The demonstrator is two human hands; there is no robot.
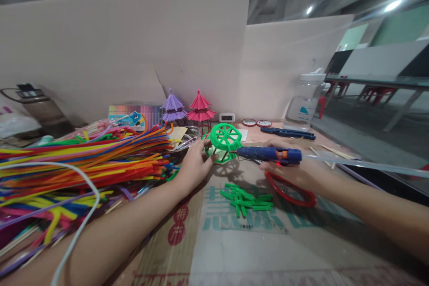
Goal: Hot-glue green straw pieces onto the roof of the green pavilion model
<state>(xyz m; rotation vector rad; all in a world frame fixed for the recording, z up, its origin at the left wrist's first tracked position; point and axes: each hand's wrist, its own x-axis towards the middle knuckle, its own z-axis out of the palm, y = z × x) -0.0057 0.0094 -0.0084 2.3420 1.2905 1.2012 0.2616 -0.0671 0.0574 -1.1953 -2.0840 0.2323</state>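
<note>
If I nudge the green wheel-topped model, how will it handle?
The green model is probably light, given its open, thin-spoked top. That slender build might bend under a hard squeeze. Tipped on edge, it could roll, its outline being round.

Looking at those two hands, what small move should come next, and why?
Probably a gentle squeeze of the blue glue gun by the right hand: its nozzle points at the side of the green frame, which the left hand holds, and short green pieces lie nearby.

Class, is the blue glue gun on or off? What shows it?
Apparently on: the glue gun shows a glowing red light underneath.
</note>
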